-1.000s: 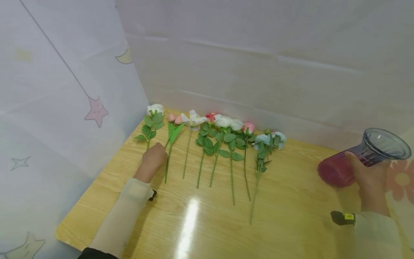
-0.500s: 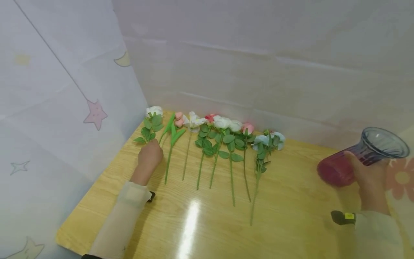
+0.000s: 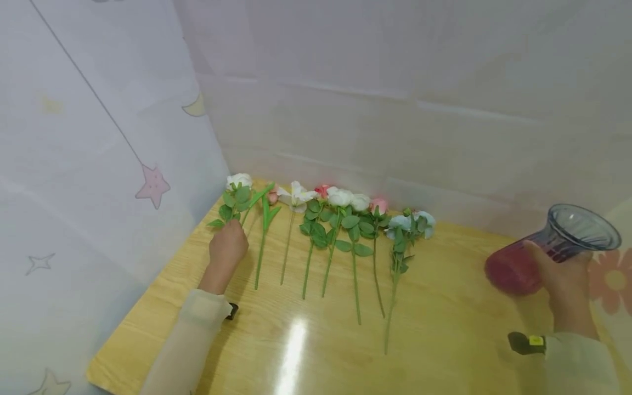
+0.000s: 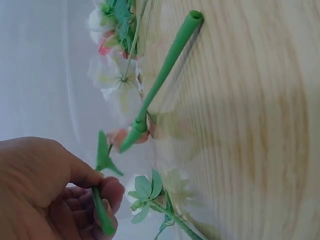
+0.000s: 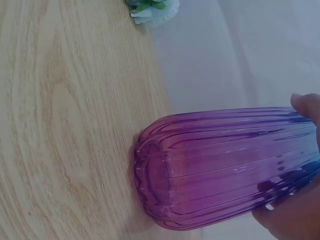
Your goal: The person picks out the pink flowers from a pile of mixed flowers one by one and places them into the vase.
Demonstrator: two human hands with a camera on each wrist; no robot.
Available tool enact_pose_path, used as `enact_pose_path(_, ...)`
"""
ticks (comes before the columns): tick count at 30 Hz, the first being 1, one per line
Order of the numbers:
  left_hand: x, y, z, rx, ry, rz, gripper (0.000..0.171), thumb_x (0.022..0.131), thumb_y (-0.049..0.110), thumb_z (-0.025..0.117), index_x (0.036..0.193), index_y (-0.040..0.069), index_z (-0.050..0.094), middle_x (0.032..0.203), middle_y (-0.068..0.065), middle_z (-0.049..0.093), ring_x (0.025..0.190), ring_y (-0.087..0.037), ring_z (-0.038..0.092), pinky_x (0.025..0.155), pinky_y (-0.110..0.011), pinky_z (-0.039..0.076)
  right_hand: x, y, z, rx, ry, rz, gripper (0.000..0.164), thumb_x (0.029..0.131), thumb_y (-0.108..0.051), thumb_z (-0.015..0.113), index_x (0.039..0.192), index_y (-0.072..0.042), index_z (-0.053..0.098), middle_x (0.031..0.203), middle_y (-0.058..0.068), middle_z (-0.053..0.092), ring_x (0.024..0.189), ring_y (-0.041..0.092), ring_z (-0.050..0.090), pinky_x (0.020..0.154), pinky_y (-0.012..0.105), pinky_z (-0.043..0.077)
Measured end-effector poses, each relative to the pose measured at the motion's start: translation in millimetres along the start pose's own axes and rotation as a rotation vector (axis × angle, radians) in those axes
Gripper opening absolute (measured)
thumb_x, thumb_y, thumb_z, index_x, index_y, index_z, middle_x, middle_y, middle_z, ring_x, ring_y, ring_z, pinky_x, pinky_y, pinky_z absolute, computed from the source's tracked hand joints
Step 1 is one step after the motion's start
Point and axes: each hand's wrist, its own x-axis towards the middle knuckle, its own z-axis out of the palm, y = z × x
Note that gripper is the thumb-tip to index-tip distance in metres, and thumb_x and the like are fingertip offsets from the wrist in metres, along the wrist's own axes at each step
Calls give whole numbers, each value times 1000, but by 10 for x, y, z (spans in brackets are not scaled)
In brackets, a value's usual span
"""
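My left hand [image 3: 228, 244] pinches the green stem of a pink tulip [image 4: 102, 210] between thumb and fingers; part of the stem is hidden by the hand. Another tulip [image 3: 261, 247] lies on the table just to the right, its stem also visible in the left wrist view. Beyond the left hand is a white rose [image 3: 239, 182] with green leaves. On the right side, my right hand [image 3: 568, 280] grips a ribbed glass vase [image 5: 215, 170] round its narrower upper part. The vase, purple-pink below and bluish at the flared rim, is tilted with its mouth to the right.
Along the back of the wooden table [image 3: 444, 329] lie a white lily-like flower [image 3: 296, 196], a white rose pair [image 3: 340, 197], a pink flower [image 3: 379, 206] and a light blue flower [image 3: 401, 224], stems toward me. A printed cloth [image 3: 316, 120] hangs behind.
My left hand has shifted slightly left, and the held tulip has separated and turned from the one beside it. The right hand keeps holding the tilted vase. The head view has shifted slightly.
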Motion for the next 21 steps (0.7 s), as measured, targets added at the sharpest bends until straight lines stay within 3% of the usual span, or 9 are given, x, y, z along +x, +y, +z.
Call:
enact_pose_path(4, -26, 16, -17, 19, 100, 38, 19, 103, 10, 57, 105, -9, 56, 71, -22, 63, 55, -35, 63, 44, -42, 51, -10, -4, 9, -2, 3, 14, 99, 95, -37, 69, 158, -33, -8, 162, 7, 21, 149, 10, 19, 124, 29, 10)
enact_pose_path(7, -33, 33, -28, 7, 135, 51, 21, 103, 10, 58, 111, -9, 57, 73, -24, 65, 55, -37, 64, 44, -44, 52, -16, -9, 16, -18, 17, 26, 100, 94, -39, 69, 158, -31, -7, 160, 8, 24, 148, 10, 22, 124, 30, 11)
enact_pose_path(13, -33, 67, -26, -56, 138, 37, 22, 103, 12, 57, 115, -7, 59, 80, -25, 68, 63, -40, 67, 49, -48, 53, -22, -7, 29, 11, 23, 31, 97, 94, -38, 71, 158, -35, -3, 157, -1, 28, 147, 10, 24, 124, 31, 13)
enact_pose_path(21, -2, 98, 26, -194, 37, 30, 32, 110, 18, 44, 122, -9, 56, 89, -18, 71, 57, -27, 63, 45, -34, 47, -32, 12, 19, 2, 18, 30, 99, 94, -39, 69, 159, -32, -6, 161, 9, 24, 148, 12, 22, 124, 33, 12)
